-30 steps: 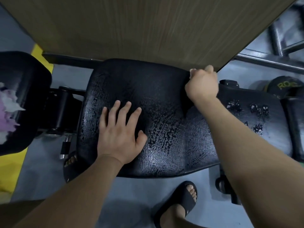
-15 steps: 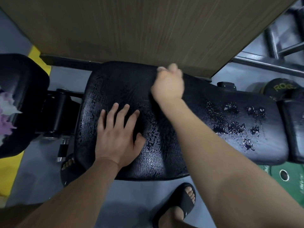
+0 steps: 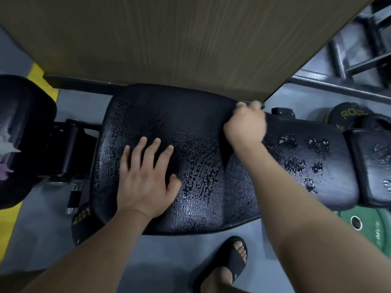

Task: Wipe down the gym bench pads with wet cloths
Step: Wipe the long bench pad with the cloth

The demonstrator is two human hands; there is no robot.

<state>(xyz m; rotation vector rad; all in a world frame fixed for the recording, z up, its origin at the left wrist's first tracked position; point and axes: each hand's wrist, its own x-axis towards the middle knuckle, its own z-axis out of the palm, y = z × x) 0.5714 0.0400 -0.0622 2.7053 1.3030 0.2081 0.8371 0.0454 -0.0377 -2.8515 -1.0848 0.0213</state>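
The black gym bench pad point(image 3: 160, 115) lies across the middle of the view, and its surface is beaded with water. My left hand point(image 3: 146, 178) rests flat on its near left part with the fingers spread. At the pad's far right edge, my right hand point(image 3: 245, 125) is curled round a bunched dark wet cloth point(image 3: 239, 187), which trails toward me over the pad beneath my forearm. A second black pad point(image 3: 306, 144) to the right carries scattered wet blotches.
A wooden panel point(image 3: 169, 39) overhangs the far side of the bench. Another black pad point(image 3: 23, 115) at the left holds a white and purple cloth point(image 3: 4, 149). Weight plates point(image 3: 364, 229) and a metal rack point(image 3: 359, 60) are at the right. My sandalled foot point(image 3: 228, 263) stands on the grey floor.
My right hand swept the cloth left to the middle of the pad's far edge, then back right to the far right corner. My left hand stayed flat in place.
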